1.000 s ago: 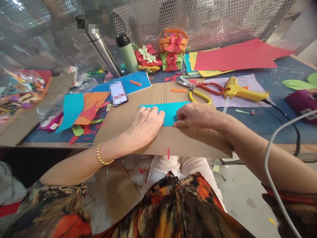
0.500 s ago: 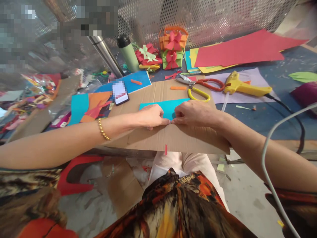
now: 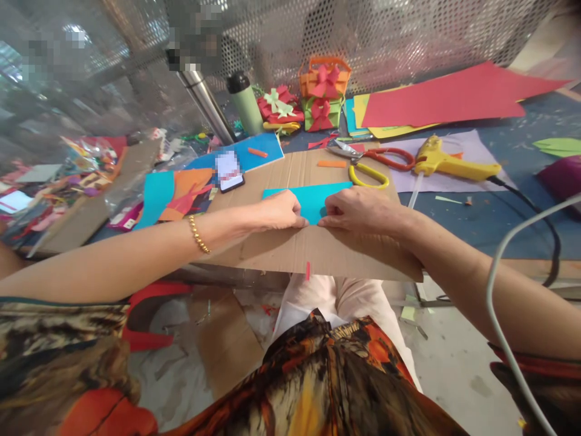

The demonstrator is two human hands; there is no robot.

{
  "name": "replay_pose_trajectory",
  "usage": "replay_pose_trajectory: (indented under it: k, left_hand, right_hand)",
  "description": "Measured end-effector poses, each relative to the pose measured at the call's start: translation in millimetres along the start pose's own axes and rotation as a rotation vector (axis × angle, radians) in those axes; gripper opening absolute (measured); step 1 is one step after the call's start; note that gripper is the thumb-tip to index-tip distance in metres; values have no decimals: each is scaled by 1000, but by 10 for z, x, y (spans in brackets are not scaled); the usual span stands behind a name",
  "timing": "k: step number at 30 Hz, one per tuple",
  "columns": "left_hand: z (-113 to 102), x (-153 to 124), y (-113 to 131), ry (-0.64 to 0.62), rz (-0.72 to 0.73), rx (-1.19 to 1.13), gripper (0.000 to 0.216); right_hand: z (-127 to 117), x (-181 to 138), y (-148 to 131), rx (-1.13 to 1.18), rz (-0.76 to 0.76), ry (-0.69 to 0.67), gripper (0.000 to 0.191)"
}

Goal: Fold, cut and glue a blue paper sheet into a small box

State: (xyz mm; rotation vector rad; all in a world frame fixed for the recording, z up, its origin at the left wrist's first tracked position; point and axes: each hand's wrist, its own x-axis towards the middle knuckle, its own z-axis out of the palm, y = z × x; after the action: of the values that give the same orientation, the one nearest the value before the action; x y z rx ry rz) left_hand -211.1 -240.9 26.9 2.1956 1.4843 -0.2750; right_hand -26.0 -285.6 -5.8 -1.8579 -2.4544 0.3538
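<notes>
A strip of teal paper (image 3: pixel 313 200) lies on a brown cardboard sheet (image 3: pixel 290 251) at the table's near edge. My left hand (image 3: pixel 279 211) has its fingers closed and pinches the strip's near edge from the left. My right hand (image 3: pixel 361 209) pinches the same edge from the right, fingertips almost meeting the left hand's. Most of the strip's near side is hidden under both hands.
Scissors with red and yellow handles (image 3: pixel 370 163) and a yellow glue gun (image 3: pixel 449 162) with a black cord lie behind the cardboard. Paper gift boxes (image 3: pixel 323 94), a green bottle (image 3: pixel 245 103), a phone (image 3: pixel 229 172), coloured sheets (image 3: pixel 445 97) and scraps cover the table. A grey cable (image 3: pixel 499 284) hangs at right.
My left hand has turned from lying flat on the strip to pinching its near edge beside the right hand. The camera view has shifted slightly; the strip stays in place.
</notes>
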Motion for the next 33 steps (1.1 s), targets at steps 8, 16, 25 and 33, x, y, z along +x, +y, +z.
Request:
replay_pose_trajectory:
  k: [8, 16, 25, 33]
  left_hand:
    - [5, -10, -200, 4, 5, -52, 46]
    - [4, 6, -440, 15, 18, -51, 45]
    - [1, -19, -749, 60, -2, -85, 38]
    - [-64, -123, -916, 85, -31, -102, 37]
  right_hand:
    - [-3, 7, -20, -36, 12, -13, 30]
    - [6, 16, -18, 4, 53, -10, 32]
    - [40, 15, -9, -4, 27, -8, 32]
    - [76, 41, -13, -1, 43, 16, 30]
